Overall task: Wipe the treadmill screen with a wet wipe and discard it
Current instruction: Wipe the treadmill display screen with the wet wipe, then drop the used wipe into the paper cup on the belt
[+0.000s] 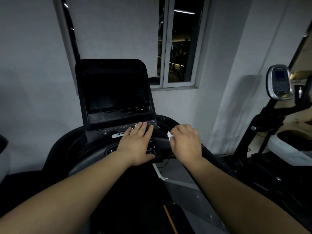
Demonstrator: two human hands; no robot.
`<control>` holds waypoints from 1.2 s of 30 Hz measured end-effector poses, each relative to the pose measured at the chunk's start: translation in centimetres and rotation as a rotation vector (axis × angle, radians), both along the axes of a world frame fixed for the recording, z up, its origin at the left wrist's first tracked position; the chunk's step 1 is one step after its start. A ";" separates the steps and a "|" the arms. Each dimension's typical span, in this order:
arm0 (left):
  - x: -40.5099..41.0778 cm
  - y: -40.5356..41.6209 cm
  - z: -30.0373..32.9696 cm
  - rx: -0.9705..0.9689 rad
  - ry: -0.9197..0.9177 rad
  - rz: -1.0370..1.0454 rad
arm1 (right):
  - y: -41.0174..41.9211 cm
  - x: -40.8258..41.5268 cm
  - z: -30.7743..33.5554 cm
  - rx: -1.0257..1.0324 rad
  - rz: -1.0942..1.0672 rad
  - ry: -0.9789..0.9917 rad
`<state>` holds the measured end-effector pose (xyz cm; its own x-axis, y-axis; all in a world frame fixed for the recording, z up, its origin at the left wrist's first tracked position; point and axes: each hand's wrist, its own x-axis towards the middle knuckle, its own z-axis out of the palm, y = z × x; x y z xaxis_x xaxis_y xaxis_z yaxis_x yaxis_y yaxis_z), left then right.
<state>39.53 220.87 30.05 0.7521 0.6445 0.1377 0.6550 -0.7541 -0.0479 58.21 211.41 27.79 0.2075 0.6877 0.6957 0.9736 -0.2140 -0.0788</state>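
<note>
Risk: flat left hand leaning on keypad could trigger buttons; right hand pinches bunched wet wipe, barely covering screen.

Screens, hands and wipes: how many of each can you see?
Screens: 2, the big dark treadmill screen and the small screen on the other machine.
Hands: 2, the left hand and the right hand.
Wipes: 1, the white wipe in the right hand.
Total: 5
</note>
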 end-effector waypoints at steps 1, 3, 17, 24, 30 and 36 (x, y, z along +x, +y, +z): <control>0.1 -0.7 0.0 0.002 -0.004 0.001 | -0.7 0.1 0.0 0.004 -0.001 0.005; 0.5 -2.1 0.0 0.001 -0.005 0.007 | -2.2 0.2 -0.3 0.007 0.005 0.004; 3.9 -18.3 -3.6 -0.058 0.043 0.066 | -16.9 3.7 -5.0 -0.102 0.027 0.038; 4.2 -23.7 -6.0 -0.114 0.085 0.072 | -22.1 3.3 -7.3 -0.180 0.053 0.082; 4.2 -25.5 -9.1 -0.174 0.120 0.066 | -24.5 2.8 -10.5 -0.233 0.035 0.092; 3.5 -26.7 -13.1 -0.251 0.152 0.042 | -26.1 1.7 -14.6 -0.315 0.059 0.146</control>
<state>43.01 194.15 16.92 0.7240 0.6750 -0.1418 0.6853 -0.7274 0.0365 59.94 185.35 13.18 0.2426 0.8778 0.4130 0.9684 -0.1936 -0.1573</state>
